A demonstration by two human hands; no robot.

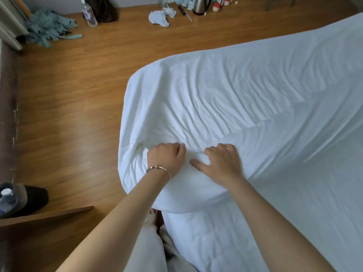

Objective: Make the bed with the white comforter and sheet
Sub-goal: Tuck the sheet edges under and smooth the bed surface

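Note:
A white comforter (245,99) covers the bed, wrinkled across its middle, with its near left corner bunched up. My left hand (167,157), with a bracelet on the wrist, grips that bunched corner with curled fingers. Just to its right, my right hand (222,163) lies on the fabric, fingers bent into a fold and thumb stretched left. Below the corner a quilted white sheet or mattress pad (216,242) shows on the bed's side.
Wooden floor (74,99) lies left of the bed. A wooden nightstand edge (45,216) with a water bottle (7,199) is at lower left. Far off are a teal cloth heap (47,26), a bottle (89,14), a kettle (201,4) and white rags (160,16).

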